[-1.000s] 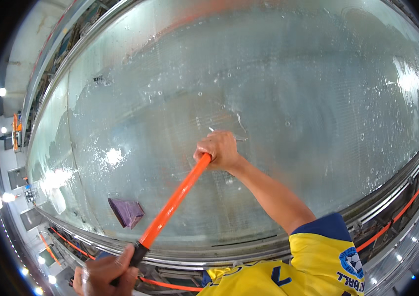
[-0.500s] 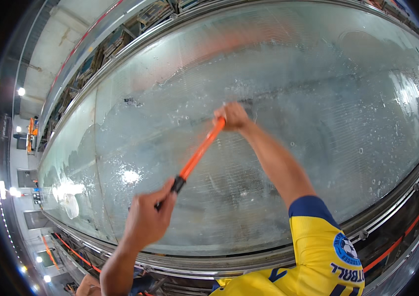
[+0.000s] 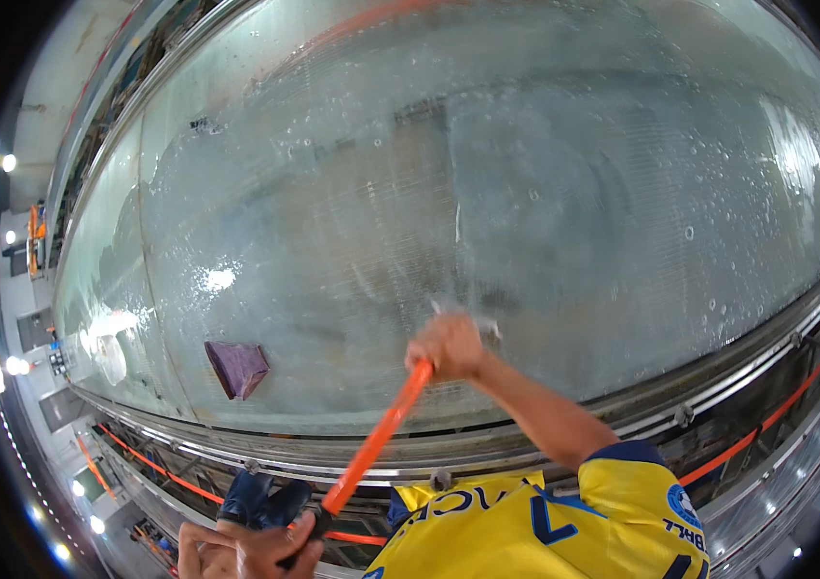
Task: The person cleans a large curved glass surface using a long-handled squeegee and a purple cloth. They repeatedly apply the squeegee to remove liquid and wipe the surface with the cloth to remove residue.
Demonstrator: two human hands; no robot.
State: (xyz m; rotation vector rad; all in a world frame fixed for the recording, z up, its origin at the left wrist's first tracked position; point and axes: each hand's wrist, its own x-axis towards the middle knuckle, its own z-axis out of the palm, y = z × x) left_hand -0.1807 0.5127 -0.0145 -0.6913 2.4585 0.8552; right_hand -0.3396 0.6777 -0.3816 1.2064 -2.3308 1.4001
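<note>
An orange-handled scraper (image 3: 376, 439) slants from the lower left up to the wet, greenish-grey panel (image 3: 564, 241). Its black end grip is in my left hand (image 3: 275, 558), closed low at the lower edge of the view. Near the scraper's head, my right hand (image 3: 449, 345) is closed around the upper end of the orange handle, over the panel's near part. A whitish, motion-blurred edge shows beside my right knuckles; most of the head is hidden. A folded purple cloth (image 3: 236, 370) lies on the panel to the left.
A metal rail (image 3: 333, 473) runs along the panel's near edge, with an orange-red bar (image 3: 728, 454) below it. Dark clothing (image 3: 265, 497) and bare skin show at the lower left. A pale round patch (image 3: 113, 359) is at the panel's left end.
Both hands have drawn the scraper toward my body, from mid-panel to the near edge. My view has shifted, and the purple cloth now shows. A straight streak marks the panel beyond my right hand.
</note>
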